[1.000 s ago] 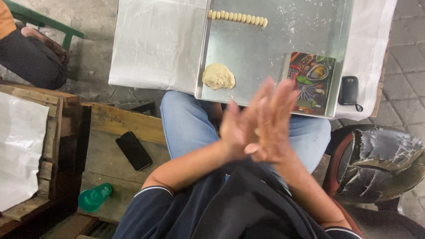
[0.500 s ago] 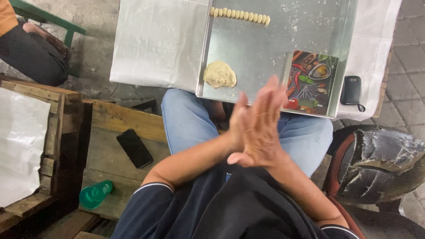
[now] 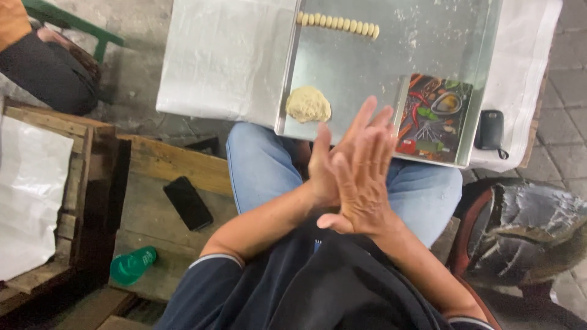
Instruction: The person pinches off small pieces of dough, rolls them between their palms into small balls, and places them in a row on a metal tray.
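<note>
Right hand (image 3: pixel 361 183) is pressing flat, palm to palm, on left hand (image 3: pixel 327 168) over the lap; anything between them is hidden. Dough lump (image 3: pixel 308 104) is sitting just beyond, far-left of the palms, on the metal tray (image 3: pixel 367 67), left hand nearer. Row of dough balls (image 3: pixel 337 24) is lying left-right along the far edge.

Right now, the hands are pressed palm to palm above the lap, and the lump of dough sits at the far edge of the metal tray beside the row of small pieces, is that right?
Not quite. In the head view the lump of dough sits at the near edge of the metal tray, well apart from the row of small pieces. The hands, left hand and right hand, are pressed together.
</note>
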